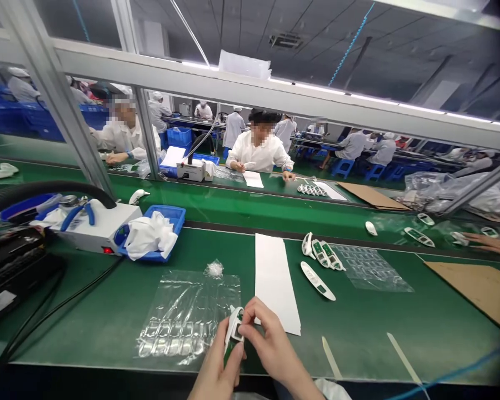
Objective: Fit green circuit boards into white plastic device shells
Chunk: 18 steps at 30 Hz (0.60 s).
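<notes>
Near the front edge of the bench, my left hand [220, 361] wraps round a white plastic device housing [235, 328] with a green circuit board and a small grey window. My right hand [270, 339] is at its upper right side, thumb and forefinger pinched against it. Whatever lies between those fingertips is too small to tell. Left of my hands lies a clear plastic sheet of pockets [179, 316], with a crumpled bit of clear film [214, 269] at its top. A white paper strip [275, 278] lies just beyond my right hand.
Several housings with green boards [327, 255] and a white shell [318, 280] lie to the right, beside another clear pocket sheet [370, 266]. Cardboard [479, 289] is far right. At left are a blue tray [177, 222] of white cloths and a box with pliers [81, 214]. Co-workers sit across.
</notes>
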Tool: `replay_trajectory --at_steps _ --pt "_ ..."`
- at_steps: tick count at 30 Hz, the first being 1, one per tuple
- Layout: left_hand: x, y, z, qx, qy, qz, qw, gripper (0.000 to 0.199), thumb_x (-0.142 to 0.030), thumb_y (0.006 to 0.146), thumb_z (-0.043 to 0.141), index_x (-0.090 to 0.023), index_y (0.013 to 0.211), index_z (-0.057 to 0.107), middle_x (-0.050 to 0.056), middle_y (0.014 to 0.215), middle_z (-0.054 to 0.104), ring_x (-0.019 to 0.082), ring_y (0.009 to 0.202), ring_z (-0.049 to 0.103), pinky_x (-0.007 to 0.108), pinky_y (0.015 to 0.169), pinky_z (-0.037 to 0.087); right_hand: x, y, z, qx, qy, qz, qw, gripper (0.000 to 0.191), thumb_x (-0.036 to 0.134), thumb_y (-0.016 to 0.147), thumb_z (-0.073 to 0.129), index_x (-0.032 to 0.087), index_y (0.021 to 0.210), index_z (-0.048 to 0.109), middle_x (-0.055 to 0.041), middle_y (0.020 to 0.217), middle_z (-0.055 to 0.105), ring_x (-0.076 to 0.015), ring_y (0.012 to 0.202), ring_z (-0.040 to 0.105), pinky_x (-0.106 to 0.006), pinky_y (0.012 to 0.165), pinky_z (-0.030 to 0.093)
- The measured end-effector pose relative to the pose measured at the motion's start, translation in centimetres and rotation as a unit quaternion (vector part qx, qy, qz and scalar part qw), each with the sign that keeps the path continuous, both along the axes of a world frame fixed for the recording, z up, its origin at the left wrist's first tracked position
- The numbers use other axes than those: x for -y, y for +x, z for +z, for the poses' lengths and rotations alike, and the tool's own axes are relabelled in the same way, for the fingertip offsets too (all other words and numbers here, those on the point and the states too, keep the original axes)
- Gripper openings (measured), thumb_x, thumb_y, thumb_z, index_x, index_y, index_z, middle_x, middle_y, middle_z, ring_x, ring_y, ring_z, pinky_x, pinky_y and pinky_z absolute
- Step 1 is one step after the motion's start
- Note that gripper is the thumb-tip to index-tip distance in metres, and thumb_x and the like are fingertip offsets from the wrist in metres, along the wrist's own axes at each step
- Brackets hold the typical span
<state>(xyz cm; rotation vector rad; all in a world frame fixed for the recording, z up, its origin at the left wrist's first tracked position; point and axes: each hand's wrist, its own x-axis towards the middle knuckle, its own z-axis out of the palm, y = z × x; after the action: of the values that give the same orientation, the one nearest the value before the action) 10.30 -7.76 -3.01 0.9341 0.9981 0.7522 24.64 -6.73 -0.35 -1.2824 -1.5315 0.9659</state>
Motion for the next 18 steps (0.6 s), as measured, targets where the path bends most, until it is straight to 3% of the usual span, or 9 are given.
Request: replay_trajectory --at_steps 5,6,8,10,11,14,18 --pt "0.4 -1.1 -0.2 -0.019 -0.026 0.018 0.999 0.073 -0.064 0.081 0.053 -0.026 0.141 0.034 0.002 0.082 0.059 0.012 0.055 0.048 0.022 0.049 0.037 0.4 -1.3 0.0 0.070 0.044 0.020 0.996 0.015 0.016 0.095 0.041 0.023 0.082 0.044 -0.0012 0.084 0.049 -0.0172 0.075 0.049 -0.028 0.066 0.039" --pt "0.5 -1.4 -0.2 -0.029 -0.036 0.023 0.999 0.074 -0.063 0.083 0.050 -0.026 0.144 0.031 0.005 0.091 0.062 0.014 0.062 0.054 0.023 0.054 0.042 0.5 -1.6 0.2 0.072 0.047 0.018 0.996 0.016 0.017 0.096 0.039 0.023 0.082 0.044 -0.0014 0.084 0.048 -0.0174 0.074 0.049 -0.028 0.066 0.039" --pt "0.6 -1.9 -0.3 -0.053 -0.031 0.039 0.997 0.073 -0.059 0.087 0.045 -0.024 0.148 0.024 0.013 0.123 0.058 0.021 0.095 0.062 0.027 0.072 0.049 0.9 -2.3 0.6 0.083 0.048 0.019 0.995 0.015 0.019 0.097 0.038 0.024 0.084 0.045 -0.0025 0.086 0.049 -0.0182 0.075 0.050 -0.029 0.067 0.041" --pt "0.7 -2.4 -0.3 -0.073 0.005 0.052 0.996 0.070 -0.050 0.090 0.041 -0.021 0.150 0.019 0.013 0.150 0.036 0.025 0.131 0.041 0.031 0.097 0.043 1.2 -3.1 0.9 0.124 0.062 0.027 0.990 0.011 0.019 0.096 0.041 0.024 0.091 0.049 -0.0045 0.090 0.049 -0.0204 0.081 0.051 -0.032 0.071 0.043" --pt "0.7 -2.6 -0.2 -0.079 0.023 0.055 0.995 0.068 -0.045 0.092 0.039 -0.019 0.151 0.016 0.011 0.155 0.028 0.025 0.140 0.029 0.033 0.106 0.035 1.3 -3.4 1.0 0.154 0.077 0.030 0.985 0.010 0.018 0.095 0.042 0.024 0.094 0.050 -0.0056 0.092 0.050 -0.0218 0.084 0.051 -0.035 0.074 0.043" --pt "0.8 -3.0 0.0 -0.096 0.054 0.052 0.993 0.066 -0.033 0.093 0.033 -0.014 0.151 0.008 0.010 0.159 0.018 0.023 0.146 0.013 0.038 0.117 0.016 1.4 -4.3 1.0 0.231 0.131 0.014 0.964 0.013 0.013 0.091 0.047 0.024 0.098 0.051 -0.0070 0.091 0.050 -0.0241 0.083 0.051 -0.040 0.075 0.043" --pt "0.7 -3.4 0.1 -0.101 0.067 0.050 0.991 0.068 -0.025 0.092 0.033 -0.010 0.151 0.004 0.011 0.160 0.009 0.023 0.147 0.005 0.041 0.119 0.007 1.0 -5.0 1.1 0.272 0.200 -0.012 0.941 0.018 0.010 0.088 0.049 0.023 0.100 0.052 -0.0085 0.088 0.052 -0.0249 0.077 0.050 -0.040 0.068 0.042"
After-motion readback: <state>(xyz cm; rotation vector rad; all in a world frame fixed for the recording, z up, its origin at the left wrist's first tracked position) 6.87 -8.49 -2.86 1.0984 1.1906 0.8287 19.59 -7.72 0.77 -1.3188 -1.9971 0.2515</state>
